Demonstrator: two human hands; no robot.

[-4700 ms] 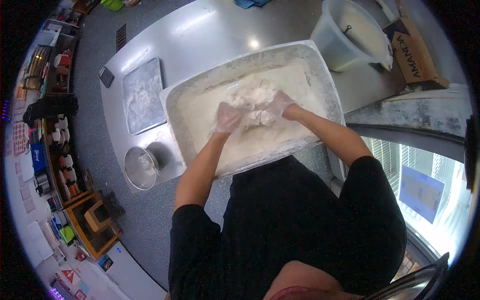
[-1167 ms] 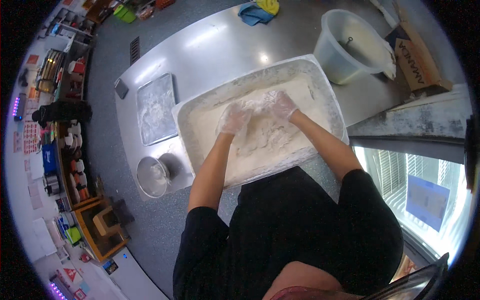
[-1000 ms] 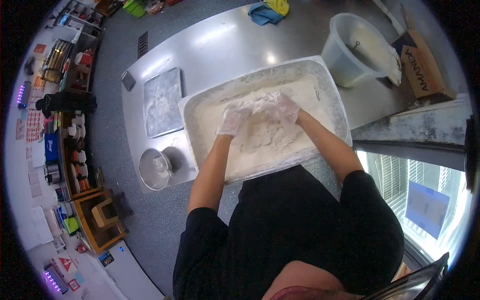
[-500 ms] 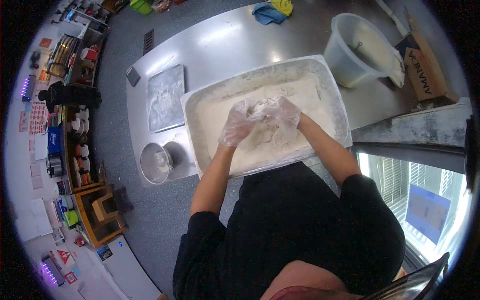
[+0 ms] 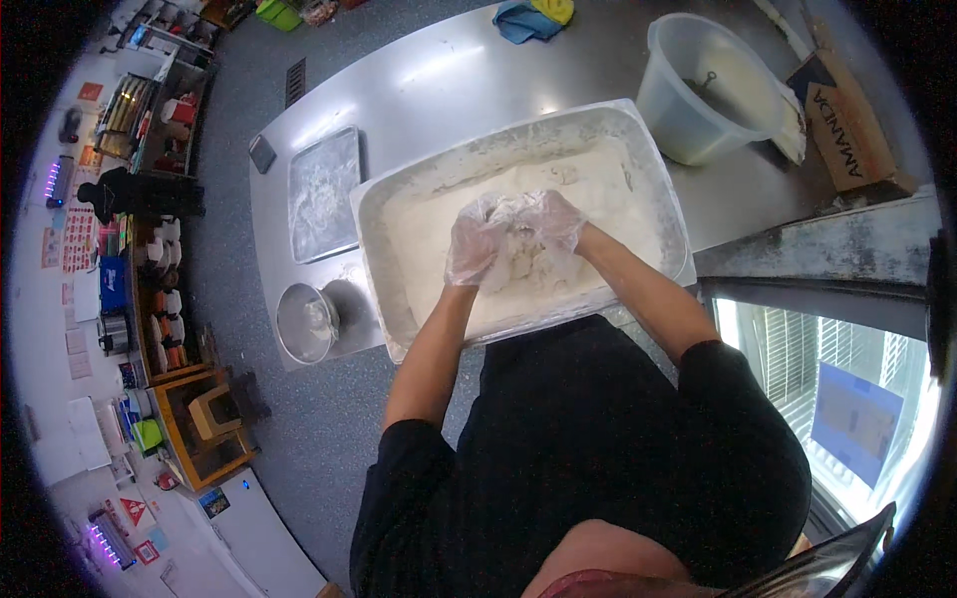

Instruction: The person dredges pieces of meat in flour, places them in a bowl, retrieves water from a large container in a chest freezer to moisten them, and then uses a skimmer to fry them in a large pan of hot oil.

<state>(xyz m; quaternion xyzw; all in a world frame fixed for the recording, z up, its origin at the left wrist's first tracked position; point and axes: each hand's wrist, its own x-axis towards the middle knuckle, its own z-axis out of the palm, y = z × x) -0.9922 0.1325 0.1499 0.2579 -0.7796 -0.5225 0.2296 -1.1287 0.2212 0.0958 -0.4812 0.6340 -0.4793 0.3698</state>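
Both my hands wear clear plastic gloves dusted with flour and come together over a large white tub of flour. My left hand and my right hand are closed, fingertips meeting around a pale, flour-coated lump. Its exact kind is hard to make out, as the gloves partly cover it. Just beneath them, the flour is heaped and clumpy.
Left of the tub lie a floury metal tray and a round metal bowl; a phone-like dark object is at the table's edge. A translucent bucket, cardboard box and blue-yellow cloths stand or lie beyond.
My hands stay together over the flour and have shifted slightly; the right has moved a little left. The whole view has shifted slightly too.
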